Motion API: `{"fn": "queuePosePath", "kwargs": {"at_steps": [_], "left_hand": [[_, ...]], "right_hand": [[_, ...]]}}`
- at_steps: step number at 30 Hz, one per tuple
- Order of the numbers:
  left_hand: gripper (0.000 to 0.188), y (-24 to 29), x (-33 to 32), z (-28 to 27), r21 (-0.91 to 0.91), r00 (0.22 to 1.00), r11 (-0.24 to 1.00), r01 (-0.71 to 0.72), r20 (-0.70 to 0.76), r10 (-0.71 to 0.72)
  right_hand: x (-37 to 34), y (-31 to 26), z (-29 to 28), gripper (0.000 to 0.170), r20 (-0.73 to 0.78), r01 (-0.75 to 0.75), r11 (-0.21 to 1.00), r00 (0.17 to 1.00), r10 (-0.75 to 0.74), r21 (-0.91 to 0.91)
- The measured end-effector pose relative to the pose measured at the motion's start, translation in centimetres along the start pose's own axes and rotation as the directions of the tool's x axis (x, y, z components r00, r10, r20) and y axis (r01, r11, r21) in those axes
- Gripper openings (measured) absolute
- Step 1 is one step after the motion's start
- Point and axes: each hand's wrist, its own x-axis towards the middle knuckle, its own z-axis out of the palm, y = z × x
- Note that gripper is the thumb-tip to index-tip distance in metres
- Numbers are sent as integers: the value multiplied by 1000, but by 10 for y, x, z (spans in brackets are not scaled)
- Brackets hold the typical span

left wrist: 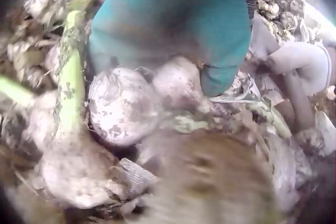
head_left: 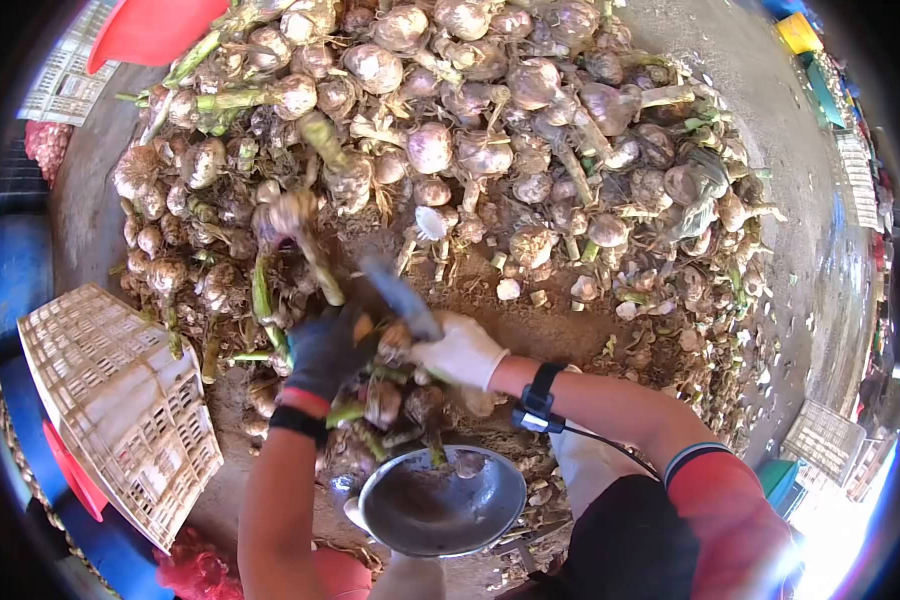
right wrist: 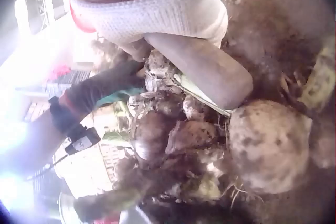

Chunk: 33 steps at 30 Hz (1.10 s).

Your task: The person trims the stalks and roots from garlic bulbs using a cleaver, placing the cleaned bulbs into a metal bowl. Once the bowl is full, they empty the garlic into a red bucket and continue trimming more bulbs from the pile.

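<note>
In the head view my left hand (head_left: 328,350), in a dark glove with a teal palm, reaches low over a heap of garlic. In the left wrist view its fingers curl over a garlic bulb (left wrist: 178,82); another pale bulb (left wrist: 123,106) lies beside it. My right hand (head_left: 460,350), white-gloved, grips a knife (head_left: 402,297) whose blade is blurred and points up and left. A bulb (head_left: 395,340) shows between the hands. Beyond the left hand, a blurred bulb with a long stem (head_left: 315,255) hangs over the pile. A large bulb (right wrist: 270,145) sits below the right hand.
A metal bowl (head_left: 470,515) stands close in front of the body. At left is a tilted white plastic crate (head_left: 110,390); a red basin (head_left: 155,30) is at the upper left. Cut stem pieces (head_left: 508,289) litter the ground before the heap.
</note>
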Motion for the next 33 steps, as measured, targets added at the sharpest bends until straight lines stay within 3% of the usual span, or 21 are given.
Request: {"fn": "queuePosePath", "kwargs": {"at_steps": [1, 3, 5, 7, 8, 9, 11, 12, 13, 14, 15, 16, 19, 21, 23, 24, 25, 27, 30, 31, 33], "left_hand": [[62, -9, -13, 9, 35, 1000, 999, -2, -12, 3], [62, -20, -37, 17, -44, 996, 995, 89, 20, -88], [62, -29, -52, 27, -124, 983, 976, 182, 64, -175], [65, -39, -56, 40, -95, 990, 986, 138, 46, -134], [66, -43, -56, 50, -114, 990, 989, 96, -89, -107], [66, -41, -56, 43, -115, 990, 989, 97, -89, -108], [63, -38, -58, 25, -156, 983, 985, 70, -160, -95], [59, -37, -63, 16, -233, 939, 972, -2, -334, -78], [53, -30, -69, -2, -229, 931, 973, 31, -346, -111], [50, -22, -76, -14, -640, 905, 769, -2, -329, -271], [47, -15, -83, -24, -913, 881, 403, -64, -242, -406], [41, -6, -91, -34, -958, 895, 287, -10, -136, -425], [42, 27, -107, -33, -953, 908, 289, 90, -41, -417], [41, 64, -119, -42, -971, 888, -70, 227, 236, -395], [36, 61, -125, 0, -937, 922, 329, 119, -19, -387], [39, 81, -124, -11, -988, 886, 103, 115, 55, -460], [39, 91, -125, -17, -988, 889, 102, 112, 54, -455], [40, 110, -129, -29, -948, 830, 268, 171, -8, -558], [40, 115, -128, -36, -934, 848, 354, 57, -142, -511], [39, 112, -131, -31, -914, 862, 402, 48, -166, -480], [46, 110, -126, -3, -964, 883, 171, 202, 104, -459]], "right_hand": [[-2, 5, 12, 43, 85, -7, 997, 996, 0, 77], [-13, 4, 25, 36, 26, 307, 942, 952, -306, -138], [-15, 8, 23, 36, 37, 309, 944, 951, -307, -117], [-15, 6, 5, 33, -19, 152, 938, 986, -166, -312], [-16, 5, -5, 33, -58, 119, 936, 988, -146, -330], [-18, 10, -13, 33, -122, 169, 936, 969, -215, -309], [-29, 13, -27, 31, -160, 148, 980, 973, -169, -132], [-33, 18, -33, 31, -182, 105, 980, 974, -135, -167], [-41, 17, -38, 31, -182, 104, 981, 974, -134, -166], [-56, 12, -43, 32, -194, 182, 944, 951, -240, -276], [-68, 4, -44, 33, -193, 254, 887, 918, -346, -385], [-76, -1, -43, 34, -155, 308, 874, 909, -387, -375], [-92, -4, -34, 35, -71, 471, 775, 835, -546, -421], [-102, -13, -32, 35, -39, 448, 754, 848, -529, -481], [-105, -13, -31, 33, -47, 470, 741, 830, -556, -479], [-106, -14, -32, 33, -53, 466, 742, 830, -555, -482], [-107, -14, -35, 33, -18, 471, 711, 827, -561, -521], [-91, 6, -43, 32, -3, 431, 658, 836, -549, -618], [-75, 30, -67, 36, -87, 179, 720, 945, -316, -670], [-82, 24, -71, 35, -117, 186, 728, 932, -344, -660], [-105, 0, -69, 31, -90, 247, 854, 943, -321, -458]]}}
